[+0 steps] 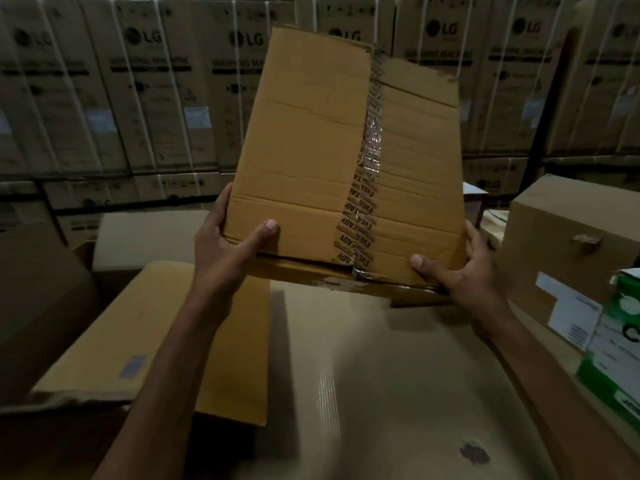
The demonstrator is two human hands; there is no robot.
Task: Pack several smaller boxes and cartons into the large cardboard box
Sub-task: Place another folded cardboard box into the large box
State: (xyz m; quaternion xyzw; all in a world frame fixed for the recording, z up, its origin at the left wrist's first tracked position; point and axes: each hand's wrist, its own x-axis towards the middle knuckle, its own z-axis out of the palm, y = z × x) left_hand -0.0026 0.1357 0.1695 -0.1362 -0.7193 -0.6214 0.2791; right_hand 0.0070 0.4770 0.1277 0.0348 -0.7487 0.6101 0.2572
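Both hands, left hand (227, 251) and right hand (460, 271), grip the lower corners of a tan, tape-seamed cardboard box (346, 161), tilted above a large pale cardboard surface (381, 375).

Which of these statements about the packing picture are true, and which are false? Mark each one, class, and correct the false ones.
1. The left hand and right hand both hold the taped box. True.
2. The tape on that box is plain. False: the tape carries black printed letters.
3. The stacked cartons behind bear the LG logo. True.
4. The green-and-white carton sits at the left edge. False: it sits at the right edge, beside a box with a white label.
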